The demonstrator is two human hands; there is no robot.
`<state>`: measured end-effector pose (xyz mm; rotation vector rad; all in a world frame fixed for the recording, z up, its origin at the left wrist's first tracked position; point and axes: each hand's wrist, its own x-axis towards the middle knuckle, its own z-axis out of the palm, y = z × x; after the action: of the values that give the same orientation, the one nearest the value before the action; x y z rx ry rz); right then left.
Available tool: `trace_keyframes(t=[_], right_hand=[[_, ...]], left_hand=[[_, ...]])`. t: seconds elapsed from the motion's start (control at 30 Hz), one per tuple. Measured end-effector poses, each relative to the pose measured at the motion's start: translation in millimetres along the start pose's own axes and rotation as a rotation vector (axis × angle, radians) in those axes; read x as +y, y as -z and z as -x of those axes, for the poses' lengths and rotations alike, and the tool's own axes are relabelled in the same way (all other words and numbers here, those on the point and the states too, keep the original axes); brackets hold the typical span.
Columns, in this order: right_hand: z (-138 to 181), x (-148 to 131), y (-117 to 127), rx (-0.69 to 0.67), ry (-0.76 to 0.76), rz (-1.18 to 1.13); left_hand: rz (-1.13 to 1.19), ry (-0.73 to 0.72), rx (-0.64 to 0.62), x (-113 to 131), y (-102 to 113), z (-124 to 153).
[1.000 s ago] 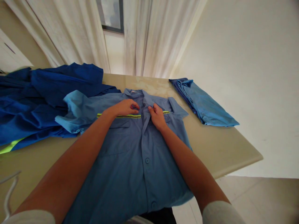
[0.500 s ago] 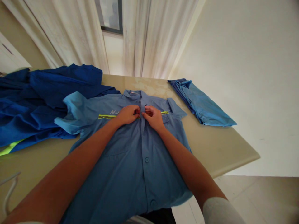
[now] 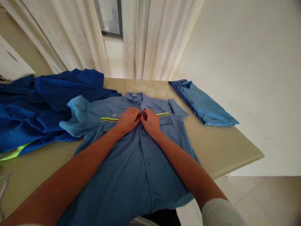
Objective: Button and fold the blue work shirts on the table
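Observation:
A light blue work shirt (image 3: 131, 169) with a yellow reflective stripe lies flat, front up, on the beige table (image 3: 218, 147). My left hand (image 3: 127, 120) and my right hand (image 3: 150, 122) meet at the shirt's button placket at chest height, just below the collar. Both hands have their fingers pinched together on the placket fabric; what the fingertips grip there is hidden between them. Lower buttons on the placket look fastened.
A heap of dark blue garments (image 3: 35, 106) covers the table's left side. A folded light blue shirt (image 3: 202, 105) lies at the back right. White curtains (image 3: 145, 37) hang behind the table. The table edge and tiled floor (image 3: 258, 201) are at the right.
My two hands have closed the gap between them and now meet at the placket. The view has shifted slightly.

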<state>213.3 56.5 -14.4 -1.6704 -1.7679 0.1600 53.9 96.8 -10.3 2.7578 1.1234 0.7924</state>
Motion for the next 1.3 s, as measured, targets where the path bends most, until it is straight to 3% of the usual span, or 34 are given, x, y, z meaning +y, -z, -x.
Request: trace_keyframes(t=[0.23, 0.57, 0.83, 1.13, 1.3], right_hand=[[-3, 4, 0, -0.061, 0.019, -0.074], [-2, -5, 0, -0.115, -0.01, 0.165], [-4, 5, 0, -0.049, 0.061, -0.056], [-7, 15, 1, -0.104, -0.003, -0.235], [-9, 16, -2, -0.098, -0.024, -0.207]], left_hand=[[0.055, 0.08, -0.024, -6, -4, 3], [-0.308, -0.047, -0.113, 15, 8, 0], [-0.328, -0.048, -0.085, 16, 13, 2], [-0.14, 0.044, -0.139, 6, 2, 0], [0.131, 0.047, -0.071, -6, -1, -2]])
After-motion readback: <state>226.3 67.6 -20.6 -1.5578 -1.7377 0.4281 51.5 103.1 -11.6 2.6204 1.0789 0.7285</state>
